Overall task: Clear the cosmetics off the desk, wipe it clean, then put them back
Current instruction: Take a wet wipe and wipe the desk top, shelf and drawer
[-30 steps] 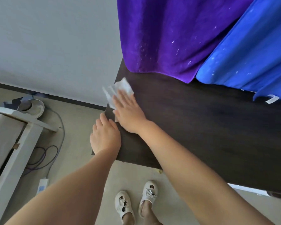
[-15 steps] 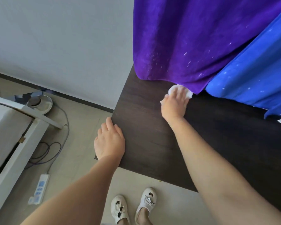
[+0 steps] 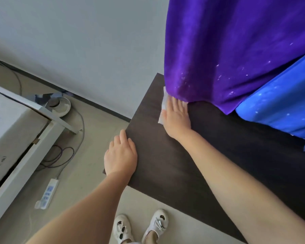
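**Now flat on the desk, wipe under your right palm**

Nearest you, below the desk's [image 3: 165, 164] front edge, your two feet in white shoes [image 3: 139, 228] stand on the pale floor. Left of the desk, a white power strip [image 3: 46, 194] lies on that floor, with dark cables looping beyond it toward a white piece of furniture [image 3: 12, 147].

Your left hand [image 3: 121, 154] rests open on the desk's near left corner, fingers straight and together, holding nothing; part of it overhangs the desk's left edge.

Farther along the desk, your right hand [image 3: 177, 117] lies flat with fingers extended, pressing a white wipe [image 3: 163, 106] onto the dark wood-grain top. The wipe shows only along the hand's left side; how much lies under the palm you cannot tell. Your fingertips reach the hem of a purple cloth [image 3: 227, 59] that hangs down onto the desk's far side and covers the surface there. A blue cloth [image 3: 280, 106] drapes over the desk to the right of the purple one.

Beyond the desk's left edge, a round white object [image 3: 59, 105] sits on the floor by the dark baseboard, under a plain grey-white wall [image 3: 77, 41].
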{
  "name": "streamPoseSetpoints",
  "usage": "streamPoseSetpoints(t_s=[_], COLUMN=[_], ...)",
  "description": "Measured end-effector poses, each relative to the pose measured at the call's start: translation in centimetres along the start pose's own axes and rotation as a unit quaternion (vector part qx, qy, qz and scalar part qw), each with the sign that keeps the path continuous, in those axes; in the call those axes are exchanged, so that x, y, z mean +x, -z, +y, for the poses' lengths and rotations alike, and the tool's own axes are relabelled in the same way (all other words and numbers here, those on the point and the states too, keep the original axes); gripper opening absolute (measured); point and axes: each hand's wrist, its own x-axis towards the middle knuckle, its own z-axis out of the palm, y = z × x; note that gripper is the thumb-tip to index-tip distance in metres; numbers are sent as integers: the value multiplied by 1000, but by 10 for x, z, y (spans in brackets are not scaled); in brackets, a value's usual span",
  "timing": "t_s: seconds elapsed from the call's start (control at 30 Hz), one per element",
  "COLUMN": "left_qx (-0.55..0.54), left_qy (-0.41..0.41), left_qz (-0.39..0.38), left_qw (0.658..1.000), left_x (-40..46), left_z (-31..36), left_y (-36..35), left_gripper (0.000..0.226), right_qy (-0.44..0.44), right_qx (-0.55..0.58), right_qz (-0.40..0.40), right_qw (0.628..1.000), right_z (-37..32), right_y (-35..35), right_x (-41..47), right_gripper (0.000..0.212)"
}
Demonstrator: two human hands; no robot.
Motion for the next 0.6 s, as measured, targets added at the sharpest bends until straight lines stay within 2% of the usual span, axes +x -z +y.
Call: streamPoseSetpoints(t_s=[0.03,0.1,0.13,0.17,0.2,0.3,0.37,0.43,0.5,0.53,0.57,0.6], left_qx=[-5,-29,-45,-61,-75,-113,-157,-300,-485,-531,-541,-530], left_qy=[4,19,28,35,39,34,33,56,106,136,156,157], left_qz=[-2,-6,-7,-7,-6,8,20,23,-30,-70,-115,-155], left_qw=[1000,999,999,998,996,993,987,952,868,833,819,819], left_x=[0,1,1,1,0,0,-2,-5,-1,3,7,9], left_z=[0,0,-1,-2,-3,-5,-4,-11,-26,-37,-46,-52], left_y=[0,2,3,4,5,5,9,16,29,33,38,43], left_gripper=[40,40,40,39,39,39,38,36,30,29,29,33], right_qy=[86,261,313,325,298,120,78,122,221,284,347,386], right_qx=[-7,-27,-48,-65,-74,-50,-37,-41,-33,-36,-45,-57], right_qz=[-21,-76,-91,-94,-95,-97,-94,-77,-67,-82,-96,-108], right_qw=[996,962,944,939,947,987,992,989,972,955,932,914], right_z=[-18,-41,-40,-34,-27,-8,-18,-44,-67,-76,-83,-86], right_y=[-3,-5,-2,2,7,12,7,-4,-16,-19,-21,-21], right_x=[-5,-15,-9,4,18,46,28,-16,-75,-105,-132,-151], right_gripper=[55,52,51,50,50,52,54,57,62,61,59,58])
